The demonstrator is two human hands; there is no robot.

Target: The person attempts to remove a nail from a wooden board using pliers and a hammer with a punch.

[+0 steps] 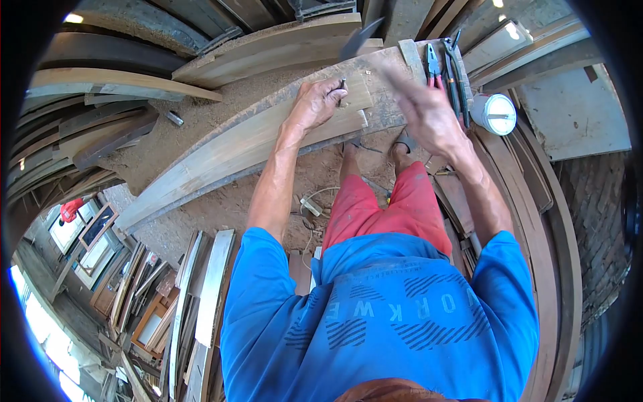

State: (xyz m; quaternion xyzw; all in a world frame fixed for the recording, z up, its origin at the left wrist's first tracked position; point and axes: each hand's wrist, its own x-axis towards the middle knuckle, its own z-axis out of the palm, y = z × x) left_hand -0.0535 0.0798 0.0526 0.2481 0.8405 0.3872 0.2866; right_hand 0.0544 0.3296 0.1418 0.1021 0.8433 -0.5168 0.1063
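Note:
My left hand [315, 104] is closed around a short dark metal chisel [342, 87], held upright over a wooden plank near its notched end. Its lower tip is hidden by my fingers. The plank [228, 151] lies along the workbench [392, 90]. My right hand [435, 124], smeared by motion, grips the handle of a hammer [358, 40]. The hammer's dark head is raised beyond the bench's far edge, up and right of my left hand, and its exact shape is blurred.
Pliers [434, 63] with red handles and dark long-handled cutters [455, 87] lie at the bench's right end. Beside it stands a white bucket [494, 114]. Sawdust [157, 147] covers the ground, with stacked boards [207, 288] at lower left and curved planks [562, 268] at right.

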